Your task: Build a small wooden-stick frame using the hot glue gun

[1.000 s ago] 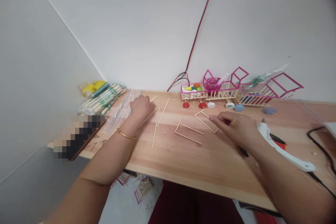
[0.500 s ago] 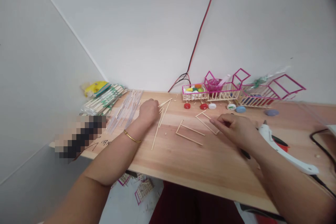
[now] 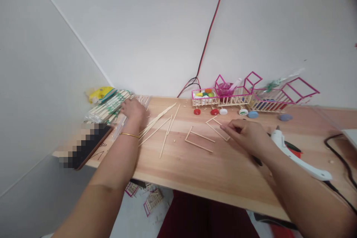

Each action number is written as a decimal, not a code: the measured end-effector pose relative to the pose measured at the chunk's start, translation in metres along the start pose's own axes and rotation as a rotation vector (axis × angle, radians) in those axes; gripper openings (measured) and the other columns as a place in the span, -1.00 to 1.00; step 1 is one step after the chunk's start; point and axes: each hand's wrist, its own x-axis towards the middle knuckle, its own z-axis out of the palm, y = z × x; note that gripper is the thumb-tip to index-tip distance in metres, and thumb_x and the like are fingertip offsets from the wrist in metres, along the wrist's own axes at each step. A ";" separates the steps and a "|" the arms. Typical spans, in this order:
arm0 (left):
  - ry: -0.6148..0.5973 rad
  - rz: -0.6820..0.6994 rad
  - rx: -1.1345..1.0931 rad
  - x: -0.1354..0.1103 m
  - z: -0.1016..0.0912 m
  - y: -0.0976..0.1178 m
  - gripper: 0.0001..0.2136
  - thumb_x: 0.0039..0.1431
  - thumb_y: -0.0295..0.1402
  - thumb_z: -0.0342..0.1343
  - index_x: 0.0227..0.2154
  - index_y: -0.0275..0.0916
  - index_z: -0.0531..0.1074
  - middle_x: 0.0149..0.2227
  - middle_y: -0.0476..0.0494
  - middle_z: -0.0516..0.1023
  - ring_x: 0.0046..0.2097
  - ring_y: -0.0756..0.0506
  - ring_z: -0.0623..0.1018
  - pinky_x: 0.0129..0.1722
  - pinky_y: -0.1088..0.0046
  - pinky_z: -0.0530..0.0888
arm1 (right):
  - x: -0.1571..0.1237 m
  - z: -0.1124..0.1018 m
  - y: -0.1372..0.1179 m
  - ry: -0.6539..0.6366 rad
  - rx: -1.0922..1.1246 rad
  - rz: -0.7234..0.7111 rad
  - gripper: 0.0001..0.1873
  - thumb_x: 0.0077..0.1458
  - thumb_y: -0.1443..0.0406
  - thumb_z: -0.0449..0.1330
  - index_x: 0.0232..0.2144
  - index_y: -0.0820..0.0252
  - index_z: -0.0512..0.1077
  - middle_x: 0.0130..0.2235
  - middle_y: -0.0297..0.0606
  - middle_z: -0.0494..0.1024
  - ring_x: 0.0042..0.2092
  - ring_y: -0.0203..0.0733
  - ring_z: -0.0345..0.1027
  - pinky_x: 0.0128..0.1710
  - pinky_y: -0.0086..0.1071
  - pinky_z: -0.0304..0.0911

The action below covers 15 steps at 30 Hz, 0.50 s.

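My left hand (image 3: 134, 109) reaches over the clear glue sticks (image 3: 119, 128) and the edge of the packed wooden sticks (image 3: 104, 108). Its fingers look bent and slightly apart, with nothing visible in them. My right hand (image 3: 244, 134) pinches a thin wooden stick at the right end of a small stick frame (image 3: 216, 130); the fingers hide most of that stick. Left of this frame lies a three-sided stick frame (image 3: 199, 145), its right end unjoined. Loose wooden sticks (image 3: 157, 121) lie fanned out between my hands.
A white glue gun (image 3: 295, 160) lies by my right forearm. Along the wall stand stick carts (image 3: 234, 98) with pink rims and bottle-cap wheels. A phone (image 3: 92, 145) rests at the left edge, near a yellow packet (image 3: 102, 94). More stick models (image 3: 153, 200) are below the table.
My left hand has moved left from the loose sticks to the glue sticks and packets. More loose sticks now lie where it was. My right hand keeps its pinch at the frame.
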 end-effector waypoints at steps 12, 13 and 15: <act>-0.155 0.094 -0.102 0.008 0.015 0.007 -0.75 -0.02 -0.39 0.01 -0.26 -0.27 0.47 -0.16 -0.36 0.50 -0.10 -0.23 0.47 -0.21 0.34 0.38 | 0.001 0.001 0.000 -0.047 0.008 -0.005 -0.58 0.10 0.06 -0.02 -0.69 0.15 0.17 -0.59 -0.36 0.36 -0.52 -0.30 0.18 -0.50 -0.42 0.00; -0.170 0.111 -0.120 0.007 0.015 0.009 -0.76 -0.03 -0.39 0.02 -0.28 -0.23 0.48 -0.18 -0.33 0.51 -0.12 -0.22 0.48 -0.23 0.35 0.38 | 0.001 0.001 0.000 -0.049 0.010 -0.007 -0.58 0.09 0.06 -0.02 -0.68 0.15 0.18 -0.58 -0.35 0.36 -0.52 -0.29 0.19 -0.50 -0.42 0.00; -0.198 0.128 -0.143 0.007 0.016 0.010 -0.78 -0.04 -0.37 0.03 -0.31 -0.21 0.48 -0.24 -0.29 0.54 -0.16 -0.21 0.50 -0.27 0.36 0.38 | 0.001 0.002 0.000 -0.050 0.010 -0.010 -0.58 0.10 0.06 -0.02 -0.68 0.15 0.19 -0.58 -0.35 0.37 -0.51 -0.29 0.20 -0.50 -0.42 0.00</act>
